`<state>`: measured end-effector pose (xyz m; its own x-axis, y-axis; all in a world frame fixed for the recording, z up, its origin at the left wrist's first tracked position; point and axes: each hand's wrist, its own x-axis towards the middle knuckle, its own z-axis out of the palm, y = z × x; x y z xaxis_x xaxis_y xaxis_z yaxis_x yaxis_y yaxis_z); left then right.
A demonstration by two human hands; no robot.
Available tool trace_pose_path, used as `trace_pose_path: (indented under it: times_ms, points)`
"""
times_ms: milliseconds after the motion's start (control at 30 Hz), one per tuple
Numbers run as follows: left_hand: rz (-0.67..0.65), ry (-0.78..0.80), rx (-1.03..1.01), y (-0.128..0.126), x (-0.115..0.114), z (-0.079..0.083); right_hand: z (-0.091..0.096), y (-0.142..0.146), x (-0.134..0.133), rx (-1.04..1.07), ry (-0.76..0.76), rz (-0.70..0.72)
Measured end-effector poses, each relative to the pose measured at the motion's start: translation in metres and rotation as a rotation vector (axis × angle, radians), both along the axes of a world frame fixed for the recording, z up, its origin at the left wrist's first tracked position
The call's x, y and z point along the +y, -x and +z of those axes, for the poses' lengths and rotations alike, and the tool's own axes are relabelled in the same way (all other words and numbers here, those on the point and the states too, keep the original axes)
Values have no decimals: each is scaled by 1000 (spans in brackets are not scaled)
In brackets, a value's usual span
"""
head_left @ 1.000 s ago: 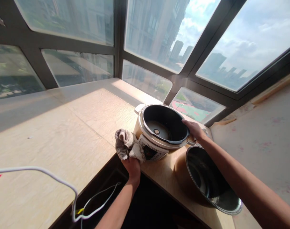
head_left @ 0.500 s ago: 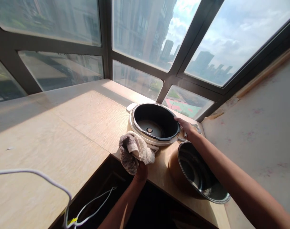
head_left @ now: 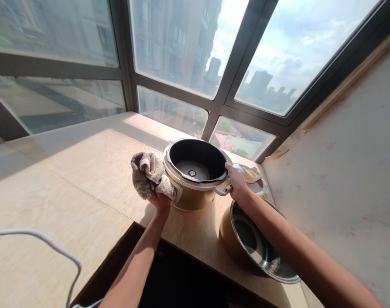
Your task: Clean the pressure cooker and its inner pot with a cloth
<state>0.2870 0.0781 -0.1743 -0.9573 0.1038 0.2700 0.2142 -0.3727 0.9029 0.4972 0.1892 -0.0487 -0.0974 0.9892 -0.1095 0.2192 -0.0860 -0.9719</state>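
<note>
A pressure cooker body [head_left: 195, 197], gold and white with a dark hollow inside, stands lidless on the wooden ledge. My right hand [head_left: 236, 179] grips its rim and side handle at the right. In my left hand [head_left: 161, 202] is a bunched grey-beige cloth [head_left: 148, 175], which lies against the cooker's left front side by the panel; the cloth hides part of my fingers. Below my right forearm an inner pot [head_left: 230, 239] rests tilted on its side, its dark opening toward the lower right.
Behind my right hand a white lid [head_left: 254, 175] lies by the wall. A white cord [head_left: 47, 241] curves over the ledge [head_left: 69, 184] at the left. Windows [head_left: 175, 111] rise behind the cooker, a papered wall [head_left: 342, 184] at the right. A dark gap opens below the front edge.
The cooker has turned, so its front panel now faces left and its right handle has come toward me. My left hand with the cloth has moved left and away from me.
</note>
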Motion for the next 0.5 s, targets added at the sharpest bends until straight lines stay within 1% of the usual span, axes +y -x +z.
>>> trace_pose_path:
  times_ms: [67,133,200,267,300,367,400,433,500]
  points:
    - [21,-27,5,7,4,15,-1,6,-8,83,69,-131]
    - [16,-42,8,7,5,30,-2,10,-14,125,81,-197]
    - [-1,-28,2,1,2,41,-3,14,-19,169,80,-231]
    - [-4,7,-10,-14,-4,44,-6,18,-22,230,94,-265]
    - [-7,24,-16,-24,-8,42,-7,19,-23,254,105,-275]
    - [-58,67,4,-48,-20,32,-9,22,-26,283,125,-286]
    - [-123,97,31,-61,-27,25,-9,23,-28,292,134,-291]
    - [-242,167,106,-74,-34,17,-10,24,-30,299,143,-297]
    - [-365,229,159,-97,-48,3,-14,24,-35,309,157,-304]
